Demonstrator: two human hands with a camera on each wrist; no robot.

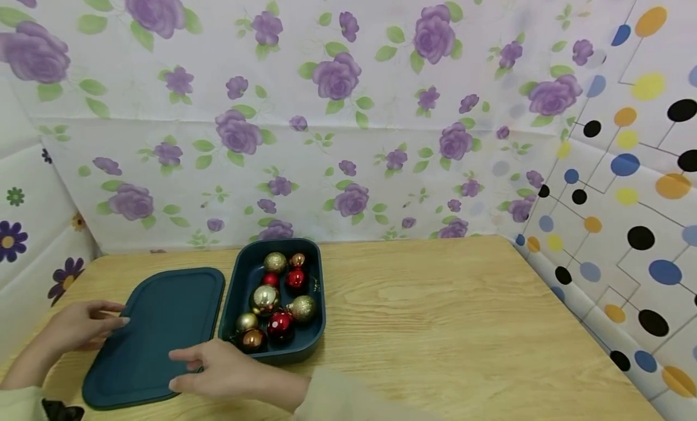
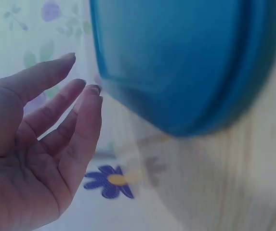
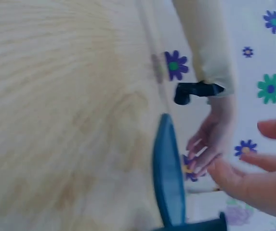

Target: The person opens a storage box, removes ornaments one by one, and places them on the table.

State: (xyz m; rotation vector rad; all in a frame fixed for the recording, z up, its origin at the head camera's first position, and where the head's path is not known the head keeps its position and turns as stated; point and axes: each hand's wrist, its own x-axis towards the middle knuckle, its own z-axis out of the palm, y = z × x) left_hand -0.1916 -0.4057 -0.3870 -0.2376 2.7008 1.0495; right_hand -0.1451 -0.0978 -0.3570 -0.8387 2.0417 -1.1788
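Observation:
A flat dark blue lid [image 1: 158,330] with rounded corners lies on the table at the left. Beside its left edge is my left hand [image 1: 81,327], fingers loosely bent; the left wrist view shows nothing in its palm. Over the lid's lower right part hovers my right hand [image 1: 218,369], index finger pointing left and thumb apart, holding nothing. A matching dark blue box [image 1: 321,306] stands uncovered just right of the lid. Inside lie several ball ornaments, among them a shiny gold ball [image 1: 265,299], a dark red ball [image 1: 280,325] and a glittery gold ball [image 1: 303,308].
The wooden table [image 1: 435,312] stretches to the right of the box. A floral cloth [image 1: 337,137] hangs behind the table's back edge, and a dotted cloth [image 1: 626,227] hangs along the right side. A black wrist camera [image 3: 195,91] is strapped at the left sleeve.

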